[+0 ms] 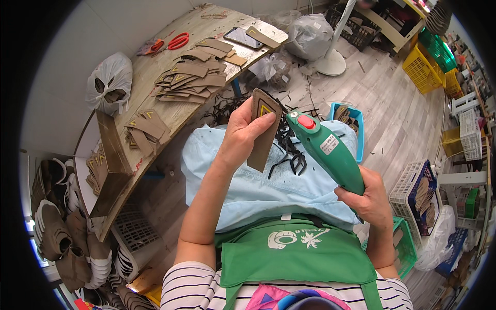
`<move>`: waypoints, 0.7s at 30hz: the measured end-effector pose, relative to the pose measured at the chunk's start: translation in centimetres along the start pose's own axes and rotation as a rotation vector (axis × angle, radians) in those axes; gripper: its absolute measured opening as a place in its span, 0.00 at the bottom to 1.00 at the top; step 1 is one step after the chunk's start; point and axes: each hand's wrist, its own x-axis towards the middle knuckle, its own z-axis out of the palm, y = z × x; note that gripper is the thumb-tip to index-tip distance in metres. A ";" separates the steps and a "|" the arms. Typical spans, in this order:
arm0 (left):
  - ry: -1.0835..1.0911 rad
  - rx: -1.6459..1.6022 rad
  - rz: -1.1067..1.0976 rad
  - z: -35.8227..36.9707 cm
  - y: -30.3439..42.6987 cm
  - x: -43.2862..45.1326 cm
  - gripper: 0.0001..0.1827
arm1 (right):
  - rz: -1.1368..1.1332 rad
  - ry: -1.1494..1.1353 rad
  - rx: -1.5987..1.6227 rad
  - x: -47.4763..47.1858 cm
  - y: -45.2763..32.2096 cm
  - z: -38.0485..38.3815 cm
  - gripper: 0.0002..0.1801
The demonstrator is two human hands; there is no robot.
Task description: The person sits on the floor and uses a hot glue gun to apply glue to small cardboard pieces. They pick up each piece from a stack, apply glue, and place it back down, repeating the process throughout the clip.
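My left hand [244,133] pinches a brown stitched strap piece [260,145] with a yellow V-shaped mark, held upright over my lap. In my right hand [366,197] is a green handheld electric cutter [329,149] with a red button, its head close to the piece's right edge without a clear view of contact. Black trimmed strips [288,149] lie on the light blue cloth [232,193] across my lap. To the upper left, a pile of similar brown pieces [190,77] rests on the wooden table [170,42], with a smaller pile [147,130] nearer me.
Red-handled scissors [178,41], a phone [243,38] and glasses [214,16] lie on the table. A cardboard box [112,143] holds more pieces at its near end. A blue bin [360,135] stands ahead right; crates [399,201] of pieces stand right. Shoe uppers [54,228] are stacked left.
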 end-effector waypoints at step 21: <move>0.045 0.115 0.019 0.3 0.3 -0.4 0.11 | 0.021 0.011 0.021 0.8 -0.2 -0.2 0.13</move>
